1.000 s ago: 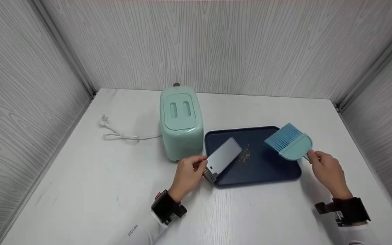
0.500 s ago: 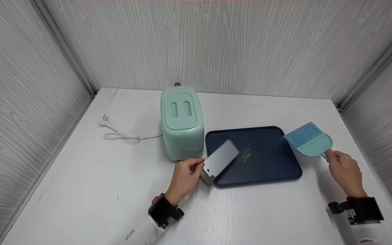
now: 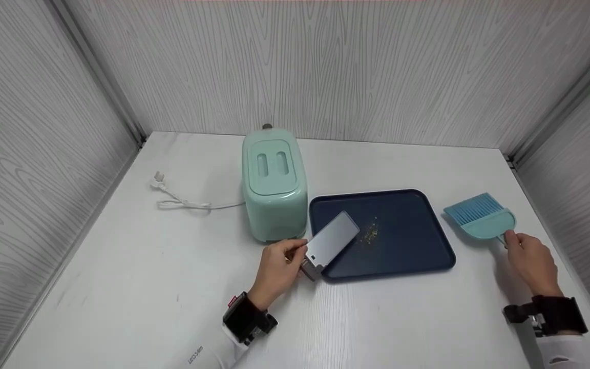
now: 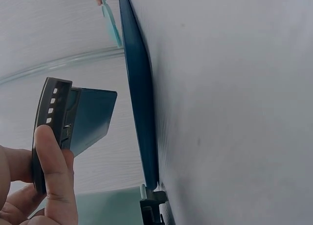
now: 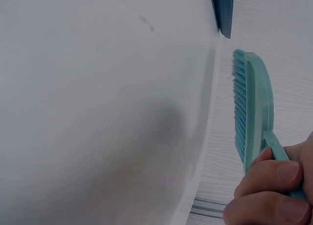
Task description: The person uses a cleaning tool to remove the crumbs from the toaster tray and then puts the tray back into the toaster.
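Note:
My left hand (image 3: 278,267) pinches the dark end of a toaster crumb tray (image 3: 334,238), a flat silvery plate tilted above the left part of a navy tray (image 3: 402,256). In the left wrist view the crumb tray (image 4: 93,117) shows its slotted end piece between thumb and fingers. A small patch of brown crumbs (image 3: 370,233) lies on the navy tray. Off to the right, my right hand (image 3: 534,264) grips the thin handle of a light-blue brush (image 3: 488,223). The brush's bristles (image 5: 239,102) point toward the table in the right wrist view.
A mint-green toaster (image 3: 274,184) stands just left of the navy tray. Its white cord and plug (image 3: 182,205) lie on the white table (image 3: 182,302) at the left. Wood-grain panels (image 3: 315,66) enclose the table at the back and both sides.
My right hand has moved right with the brush, from over the navy tray to beside it. The left hand and crumb tray have shifted slightly left.

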Demonstrator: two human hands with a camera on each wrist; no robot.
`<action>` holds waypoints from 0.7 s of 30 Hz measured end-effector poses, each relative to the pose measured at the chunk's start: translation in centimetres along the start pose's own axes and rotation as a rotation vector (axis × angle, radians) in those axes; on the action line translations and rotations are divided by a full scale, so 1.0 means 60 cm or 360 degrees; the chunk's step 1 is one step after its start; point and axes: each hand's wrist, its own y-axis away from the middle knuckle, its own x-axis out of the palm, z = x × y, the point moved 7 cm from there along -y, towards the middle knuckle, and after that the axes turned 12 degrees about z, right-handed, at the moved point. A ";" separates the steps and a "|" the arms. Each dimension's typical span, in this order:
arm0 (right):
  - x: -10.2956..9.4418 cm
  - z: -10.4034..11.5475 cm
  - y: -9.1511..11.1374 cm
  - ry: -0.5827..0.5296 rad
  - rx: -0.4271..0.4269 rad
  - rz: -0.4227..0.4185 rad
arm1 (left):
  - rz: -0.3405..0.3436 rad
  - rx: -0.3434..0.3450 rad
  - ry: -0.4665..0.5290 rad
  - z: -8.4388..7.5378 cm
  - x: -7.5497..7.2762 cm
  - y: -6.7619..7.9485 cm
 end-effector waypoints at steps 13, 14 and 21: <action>0.003 -0.016 0.001 0.0012 0.0088 0.0125 | -0.0004 -0.0011 -0.0012 -0.002 -0.001 0.001; 0.004 -0.017 0.001 0.0009 0.0096 0.0136 | -0.0005 -0.0012 -0.0016 -0.003 -0.001 0.002; 0.006 -0.020 0.002 -0.0002 0.0111 0.0167 | 0.0006 -0.0004 -0.0042 -0.003 0.000 0.001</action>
